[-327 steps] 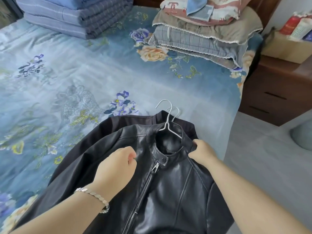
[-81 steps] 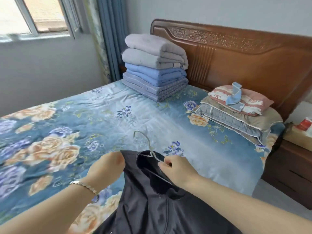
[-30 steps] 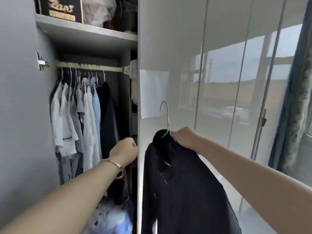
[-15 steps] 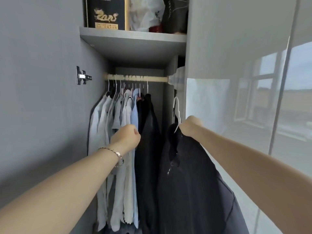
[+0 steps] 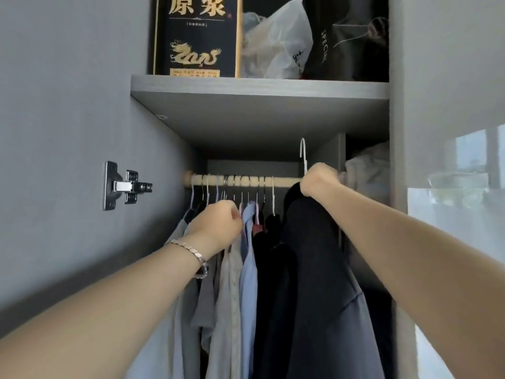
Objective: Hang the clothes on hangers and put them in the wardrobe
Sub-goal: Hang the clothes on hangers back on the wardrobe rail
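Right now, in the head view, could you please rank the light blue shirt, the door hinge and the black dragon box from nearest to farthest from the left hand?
From the left hand:
1. Light blue shirt, hanging right beside the knuckles on the hand's right.
2. Door hinge, on the grey panel to the upper left.
3. Black dragon box, up on the shelf above the rail.

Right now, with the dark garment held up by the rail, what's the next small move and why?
Probably lower the right hand so the hook drops over the rail. The hook stands above the rail, not yet on it, and the left hand holds the hung shirts aside, leaving a gap at the right end for the dark garment.
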`<state>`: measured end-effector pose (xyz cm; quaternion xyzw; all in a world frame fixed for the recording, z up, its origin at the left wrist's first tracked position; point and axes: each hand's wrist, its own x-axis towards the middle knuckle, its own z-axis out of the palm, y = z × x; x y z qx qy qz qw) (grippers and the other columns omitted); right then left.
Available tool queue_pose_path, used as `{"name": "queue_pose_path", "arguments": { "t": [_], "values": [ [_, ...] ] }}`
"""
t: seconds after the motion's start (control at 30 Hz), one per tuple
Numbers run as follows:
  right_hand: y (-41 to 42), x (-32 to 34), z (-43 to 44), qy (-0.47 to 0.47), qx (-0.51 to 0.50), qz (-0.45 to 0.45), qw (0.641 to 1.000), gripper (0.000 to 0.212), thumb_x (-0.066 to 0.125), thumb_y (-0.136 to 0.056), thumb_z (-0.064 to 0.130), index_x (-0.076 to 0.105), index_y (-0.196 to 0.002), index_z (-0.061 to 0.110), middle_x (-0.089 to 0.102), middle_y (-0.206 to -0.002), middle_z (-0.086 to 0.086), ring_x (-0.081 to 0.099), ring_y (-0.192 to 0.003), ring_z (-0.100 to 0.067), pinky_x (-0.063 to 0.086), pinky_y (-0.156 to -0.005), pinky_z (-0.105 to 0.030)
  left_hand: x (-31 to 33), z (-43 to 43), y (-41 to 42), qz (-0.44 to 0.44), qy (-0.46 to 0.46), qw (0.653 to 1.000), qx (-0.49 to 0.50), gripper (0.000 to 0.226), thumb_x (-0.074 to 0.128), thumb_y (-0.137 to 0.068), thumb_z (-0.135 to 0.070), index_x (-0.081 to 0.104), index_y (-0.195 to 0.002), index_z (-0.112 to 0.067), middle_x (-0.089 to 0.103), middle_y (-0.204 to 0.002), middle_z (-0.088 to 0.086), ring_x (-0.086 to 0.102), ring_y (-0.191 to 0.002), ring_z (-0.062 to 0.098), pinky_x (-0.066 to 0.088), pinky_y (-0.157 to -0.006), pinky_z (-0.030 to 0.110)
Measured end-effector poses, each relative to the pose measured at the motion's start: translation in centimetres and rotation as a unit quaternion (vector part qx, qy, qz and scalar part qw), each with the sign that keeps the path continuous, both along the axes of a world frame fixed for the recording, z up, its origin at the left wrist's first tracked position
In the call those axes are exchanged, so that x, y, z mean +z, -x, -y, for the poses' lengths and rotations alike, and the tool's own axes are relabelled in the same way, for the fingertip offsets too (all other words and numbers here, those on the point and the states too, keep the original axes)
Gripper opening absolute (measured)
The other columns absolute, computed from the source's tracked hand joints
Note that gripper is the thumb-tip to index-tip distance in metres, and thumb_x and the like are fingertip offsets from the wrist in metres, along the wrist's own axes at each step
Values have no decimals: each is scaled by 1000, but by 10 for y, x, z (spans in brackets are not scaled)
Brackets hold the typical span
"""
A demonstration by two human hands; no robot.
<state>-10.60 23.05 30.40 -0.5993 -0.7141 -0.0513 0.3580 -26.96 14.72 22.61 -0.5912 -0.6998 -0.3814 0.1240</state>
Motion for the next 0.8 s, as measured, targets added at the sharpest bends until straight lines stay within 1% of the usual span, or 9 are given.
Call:
{"name": "queue_pose_path", "arguments": {
  "t": [0.17,0.23,0.3,0.4,0.47,0.57,0.67,0.73,0.8],
  "values": [
    [10,-6,-70,15,-11,-92,996,29,50,-91,4,57,-118,-1,60,-120,-16,58,-111,-30,46,-83,-29,13,-18,23,15,-23,1000,3,18,45,-93,-20,62,-90,-16,65,-84,1,61,-80,22,50,-71,36],
    [17,-17,-93,26,13,-115,993,32,50,-92,3,52,-123,-4,56,-126,-19,55,-116,-32,46,-90,-30,11,-23,29,16,-25,1000,2,16,46,-92,-20,61,-87,-17,62,-76,-2,58,-71,19,46,-63,33],
    [28,-39,-108,50,33,-111,992,31,53,-92,7,55,-120,-5,57,-124,-20,56,-116,-33,47,-89,-30,7,-28,33,20,-33,999,8,16,45,-92,-17,61,-88,-18,56,-69,-5,50,-62,13,37,-54,26],
    [44,-74,-119,64,50,-117,990,30,50,-95,15,58,-115,-5,59,-120,-22,57,-111,-35,47,-85,-32,2,-30,37,38,-44,998,10,17,46,-92,-14,62,-89,-17,62,-75,-2,55,-68,17,41,-59,26],
    [50,-85,-119,54,42,-97,993,30,45,-97,13,57,-119,-3,58,-121,-21,57,-111,-34,47,-86,-33,-2,-29,37,41,-41,998,14,17,46,-91,-13,62,-89,-16,64,-78,0,56,-71,19,41,-60,27],
    [53,-103,-109,73,8,-51,996,47,43,-94,11,30,-139,6,42,-135,-19,53,-116,-32,47,-88,-36,-10,-29,37,45,-45,998,8,15,47,-91,-13,62,-88,-17,62,-72,-3,54,-67,16,41,-58,26],
    [49,-129,-103,81,4,-15,997,58,31,-97,6,2,-148,6,33,-138,-24,54,-113,-32,47,-88,-37,-18,-29,34,45,-54,998,3,13,49,-92,-15,60,-90,-20,65,-79,-2,61,-76,16,47,-66,27],
    [40,-136,-102,102,28,13,994,53,26,-98,5,5,-146,1,33,-140,-26,50,-118,-34,44,-94,-39,-20,-28,32,45,-63,997,-4,13,49,-92,-15,60,-93,-22,64,-81,-4,61,-80,14,51,-73,30],
    [33,-124,-100,144,40,-28,988,48,33,-99,12,17,-143,0,33,-142,-24,44,-126,-36,39,-101,-38,-20,-27,30,41,-72,997,-2,15,49,-92,-14,61,-97,-20,64,-83,-5,60,-82,15,52,-77,33]
  ]
}}
